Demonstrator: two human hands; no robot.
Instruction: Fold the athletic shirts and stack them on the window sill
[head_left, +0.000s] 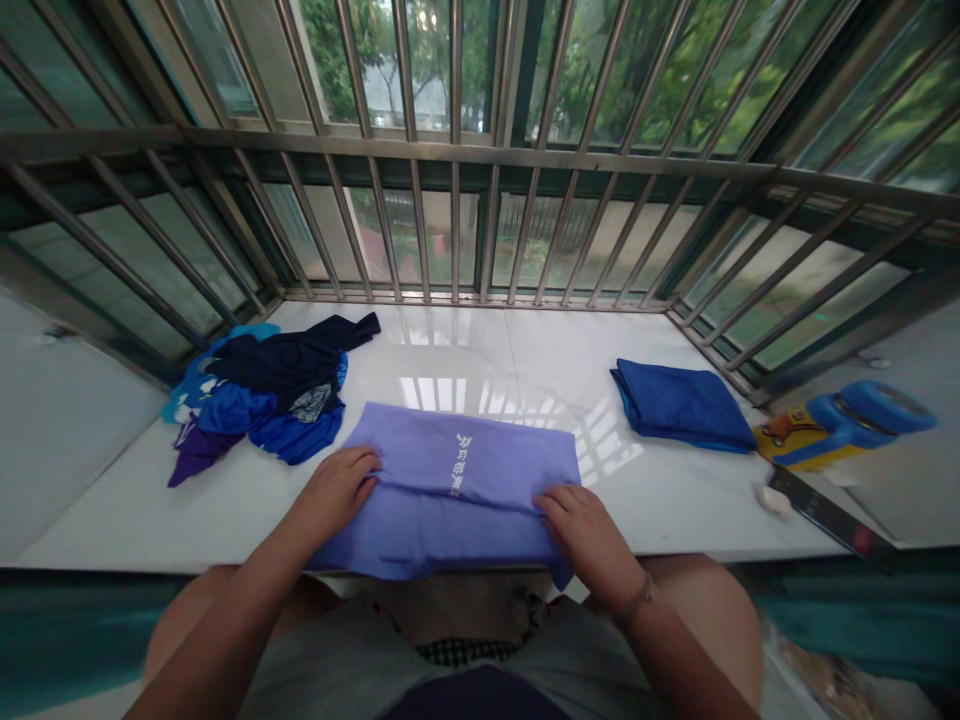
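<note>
A lavender garment [457, 480] with white lettering lies partly folded on the white window ledge [517, 360], its lower edge hanging slightly over the front. My left hand [337, 490] rests at the left end of the fold, fingers curled over the cloth edge. At the right end my right hand [585, 530] pinches the same fold. A bracelet sits on my right wrist.
A heap of dark blue and purple clothes [262, 395] lies at the left of the ledge. A folded blue garment [682, 405] sits at the right. A blue and yellow object [840, 425] and a dark flat strip [825, 515] lie at the far right. Metal window bars [480, 155] close off the back.
</note>
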